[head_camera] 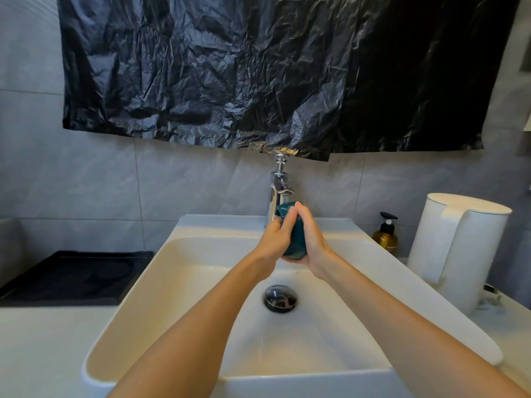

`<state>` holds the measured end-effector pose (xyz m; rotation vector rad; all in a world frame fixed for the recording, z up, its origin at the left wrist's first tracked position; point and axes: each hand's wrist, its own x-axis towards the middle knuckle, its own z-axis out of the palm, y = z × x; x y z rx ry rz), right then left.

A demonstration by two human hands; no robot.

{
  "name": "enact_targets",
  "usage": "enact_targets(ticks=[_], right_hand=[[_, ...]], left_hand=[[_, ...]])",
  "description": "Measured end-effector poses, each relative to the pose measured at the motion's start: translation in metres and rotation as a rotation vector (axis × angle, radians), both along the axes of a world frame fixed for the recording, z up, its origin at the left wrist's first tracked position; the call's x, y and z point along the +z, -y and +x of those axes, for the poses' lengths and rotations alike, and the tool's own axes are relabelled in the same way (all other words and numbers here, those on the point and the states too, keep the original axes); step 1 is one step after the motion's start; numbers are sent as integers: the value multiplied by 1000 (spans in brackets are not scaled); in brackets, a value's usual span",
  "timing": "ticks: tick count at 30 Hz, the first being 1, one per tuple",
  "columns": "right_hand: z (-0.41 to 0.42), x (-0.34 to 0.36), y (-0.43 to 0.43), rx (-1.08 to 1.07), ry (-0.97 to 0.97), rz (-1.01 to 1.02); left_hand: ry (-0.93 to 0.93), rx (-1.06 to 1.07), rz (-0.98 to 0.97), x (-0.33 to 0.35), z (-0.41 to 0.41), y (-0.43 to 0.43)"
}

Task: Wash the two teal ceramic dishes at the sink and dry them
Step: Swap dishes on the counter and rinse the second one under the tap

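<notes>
- One teal dish (pixel 296 245) is held just beneath the tap (pixel 278 191), above the back of the sink (pixel 172 254).
- It is clasped from both sides. The left hand (pixel 274 237) is curled round its left edge, and the right hand (pixel 311 239) is wrapped round its right side and base.
- The second dish is not seen, and whether water is running cannot be told.
- Wet glazed ceramic could probably slip from the hands and be chipped on the hard basin or the drain (pixel 280 298).
- The rim could be knocked against the metal spout, since it is held so near.
</notes>
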<state>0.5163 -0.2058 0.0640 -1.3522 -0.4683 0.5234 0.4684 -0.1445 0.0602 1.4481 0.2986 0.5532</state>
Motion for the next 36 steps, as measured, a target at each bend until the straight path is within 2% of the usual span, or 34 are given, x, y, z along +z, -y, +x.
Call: enact_targets(ticks=[2,5,8,10,12,13,15,18,19,23,28,36], right_hand=[[-4,-2,-1,-10,97,-17],[-9,-11,-5,43,352,4],[-6,-21,-4,90,760,-97],[-4,-28,-2,72,953,-187],[-2,-30,-3,42,963,-163],[-3,-29,-4,31,909,-115],[-3,-24,-9,3,719,-15],[0,-13,-13,-34,343,69],[0,-11,-12,-29,294,59],[-2,-11,-6,54,415,-22],[-10,-15,-3,145,811,-132],[7,-12,1,25,833,-197]], left_hand=[[21,13,-132,3,1,-2],[18,52,-310,7,-5,-14],[-173,-38,-531,11,-18,-34],[-291,-55,-545,12,-24,-43],[-264,-51,-525,13,-25,-40],[-210,-52,-520,15,-23,-36],[-86,-16,-436,17,-14,-24],[33,153,-175,12,-1,-6],[51,181,-127,11,1,-2],[13,226,-142,7,1,-11],[-28,268,-250,5,-5,-37],[-166,73,-346,4,-9,-41]])
